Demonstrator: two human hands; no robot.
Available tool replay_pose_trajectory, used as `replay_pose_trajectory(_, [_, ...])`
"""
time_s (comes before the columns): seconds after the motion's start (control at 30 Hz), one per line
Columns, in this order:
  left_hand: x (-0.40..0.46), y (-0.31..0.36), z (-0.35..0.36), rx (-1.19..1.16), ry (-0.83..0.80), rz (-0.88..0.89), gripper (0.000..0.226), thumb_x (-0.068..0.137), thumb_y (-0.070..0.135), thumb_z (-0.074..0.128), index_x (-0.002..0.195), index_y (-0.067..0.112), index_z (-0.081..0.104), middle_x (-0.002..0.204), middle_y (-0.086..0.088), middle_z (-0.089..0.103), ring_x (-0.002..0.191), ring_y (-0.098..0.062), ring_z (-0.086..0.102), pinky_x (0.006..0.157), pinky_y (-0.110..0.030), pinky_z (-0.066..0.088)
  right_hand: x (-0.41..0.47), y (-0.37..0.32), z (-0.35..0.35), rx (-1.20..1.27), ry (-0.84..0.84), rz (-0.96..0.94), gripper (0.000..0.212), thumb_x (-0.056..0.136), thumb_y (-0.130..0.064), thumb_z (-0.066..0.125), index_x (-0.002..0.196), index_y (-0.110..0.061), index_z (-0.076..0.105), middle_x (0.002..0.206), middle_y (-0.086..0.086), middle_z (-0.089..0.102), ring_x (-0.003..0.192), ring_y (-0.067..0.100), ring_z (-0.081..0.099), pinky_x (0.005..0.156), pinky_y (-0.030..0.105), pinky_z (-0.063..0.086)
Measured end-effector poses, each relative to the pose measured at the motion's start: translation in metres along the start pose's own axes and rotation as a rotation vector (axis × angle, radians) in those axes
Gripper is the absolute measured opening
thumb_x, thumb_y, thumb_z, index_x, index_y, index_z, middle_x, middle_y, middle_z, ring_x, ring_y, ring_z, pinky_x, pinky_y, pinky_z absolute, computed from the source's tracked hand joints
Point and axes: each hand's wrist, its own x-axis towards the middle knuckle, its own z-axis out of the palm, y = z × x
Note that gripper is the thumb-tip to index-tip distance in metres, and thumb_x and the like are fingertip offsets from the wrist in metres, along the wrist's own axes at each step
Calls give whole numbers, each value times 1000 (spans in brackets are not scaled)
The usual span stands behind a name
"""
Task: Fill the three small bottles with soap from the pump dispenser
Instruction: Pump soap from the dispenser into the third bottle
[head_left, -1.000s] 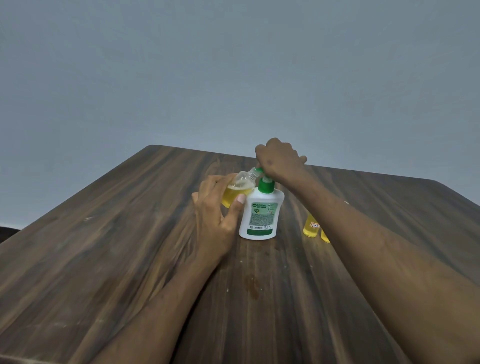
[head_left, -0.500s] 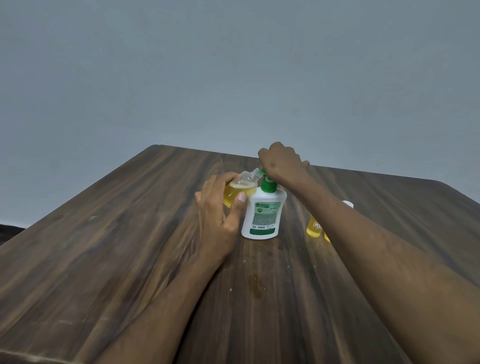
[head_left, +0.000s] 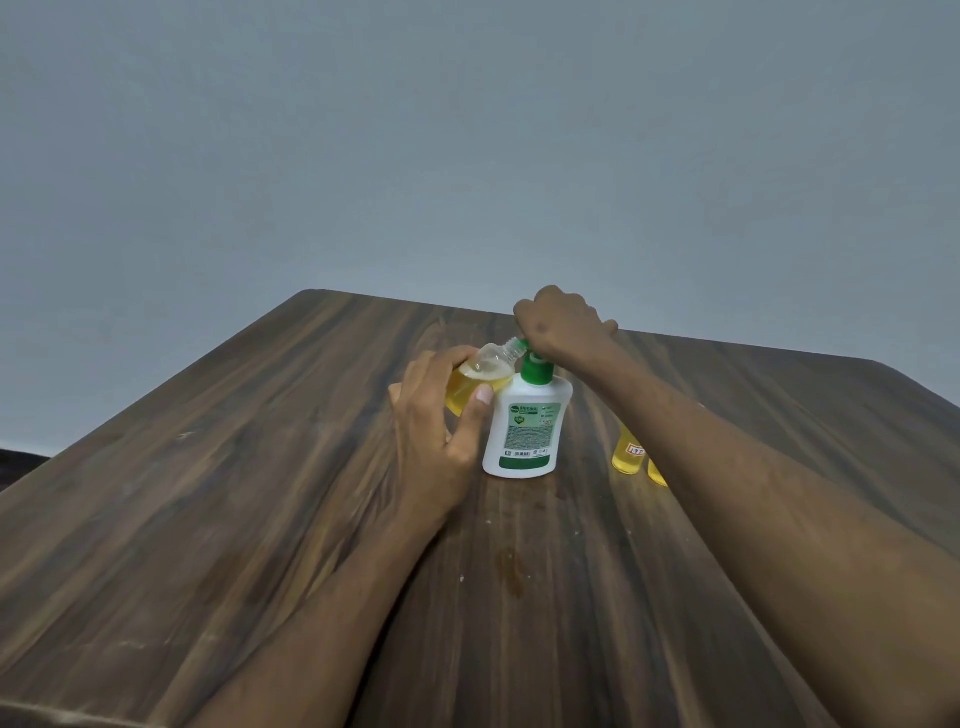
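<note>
head view, going left to right: the wooden table (head_left: 218, 509) fills the lower part, with a grey wall (head_left: 467, 145) behind it. the left hand (head_left: 434, 441) is curled around a small bottle (head_left: 480, 382), thumb in front and fingers behind, gripping it tilted so its open neck points up and to the right, at the nozzle of the pump dispenser (head_left: 527, 426). the small bottle holds yellow soap in its lower part and is clear near the neck. just right of it, touching the thumb, the pump dispenser stands upright on the table, white with a green label and green pump collar. the right hand (head_left: 563, 322) sits on top of the pump head, fingers curled down over it, knuckles toward the camera; the pump head itself is mostly hidden under the hand. further right, partly behind the right forearm, two more bottles (head_left: 628, 452) with yellow liquid stand on the table, close together; one shows a small red and white label. a dark stain (head_left: 511, 571) marks the table in front of the dispenser.
</note>
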Motion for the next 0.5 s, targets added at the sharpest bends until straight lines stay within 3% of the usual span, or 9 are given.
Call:
replay_pose_trajectory(0.3, [0,1,0,-6,9,-21,27,99,27,61,124,20,69,111,15,65,102,-1,59,86,-25,36,-2,0,0,38,17,-19,21,93,-26,38,75,-16,40,79,3,50,70,21,43,89,46,31])
replay_pose_trajectory(0.5, [0,0,0,-16,9,-26,25,99,26,60,122,22,69,109,17,66,99,-4,60,84,-31,37,-2,-1,0,33,1,-27,21,93,-25,38,74,-16,41,79,3,49,70,19,42,90,46,31])
